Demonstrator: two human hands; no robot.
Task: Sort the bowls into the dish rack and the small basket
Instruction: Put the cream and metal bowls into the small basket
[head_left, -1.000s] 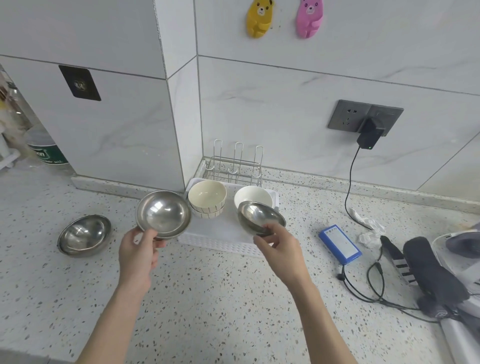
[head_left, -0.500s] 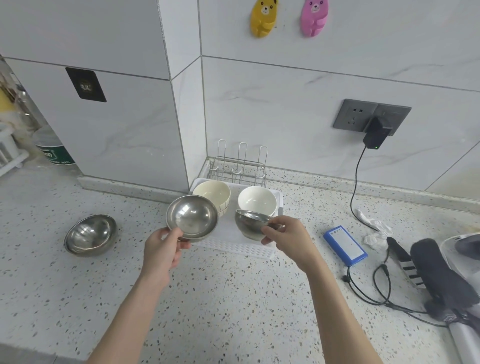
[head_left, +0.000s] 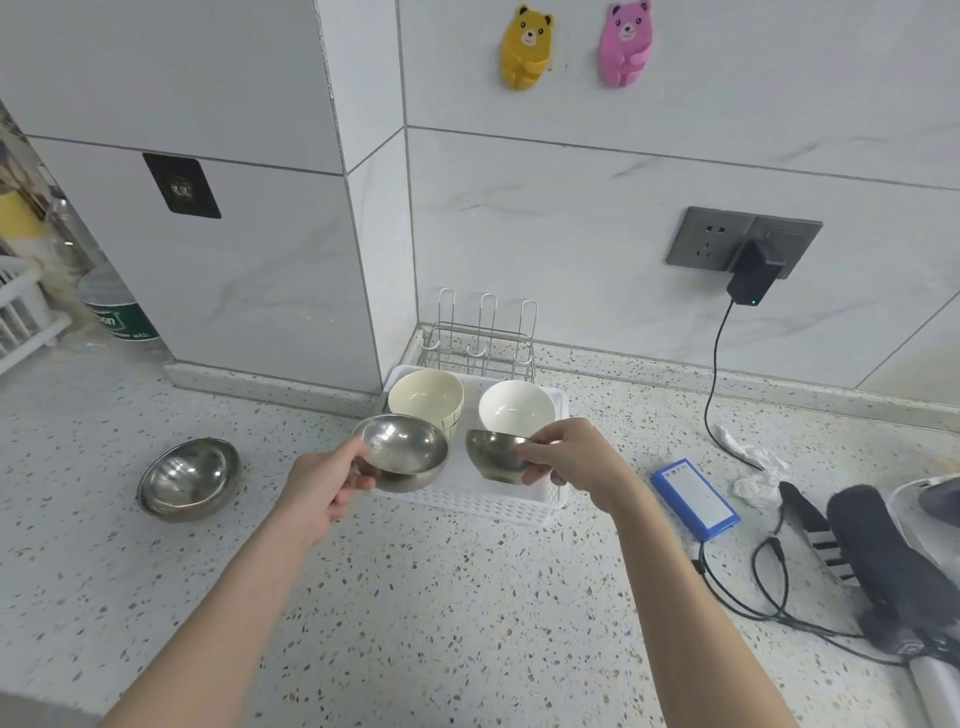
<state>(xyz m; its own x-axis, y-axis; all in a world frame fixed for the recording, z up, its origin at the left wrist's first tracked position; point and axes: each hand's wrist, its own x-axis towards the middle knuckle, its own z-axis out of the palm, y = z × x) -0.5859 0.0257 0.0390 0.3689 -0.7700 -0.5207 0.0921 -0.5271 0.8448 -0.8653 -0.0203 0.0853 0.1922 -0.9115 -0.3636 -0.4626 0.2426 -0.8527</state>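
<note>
My left hand (head_left: 324, 480) grips a steel bowl (head_left: 402, 449) by its rim, just over the front left of the white basket (head_left: 493, 506). My right hand (head_left: 571, 457) holds a smaller steel bowl (head_left: 493, 457) over the basket's front right. A cream bowl (head_left: 425, 397) and a white bowl (head_left: 515, 409) sit in the back of the basket. Behind it, against the wall, stands a wire dish rack (head_left: 480, 338). Another steel bowl (head_left: 188, 486) rests on the counter to the left.
A blue box (head_left: 693, 496) with a cable lies right of the basket. Dark gear and cables (head_left: 878, 561) crowd the right edge. A charger (head_left: 753, 275) hangs from the wall socket. A tiled pillar (head_left: 234, 260) juts out at the left, with a green-labelled tub (head_left: 117, 312) beside it.
Both hands have moved forward and lowered their steel bowls towards the front of the white basket. The left bowl has shifted right and tipped from facing me to more level.
</note>
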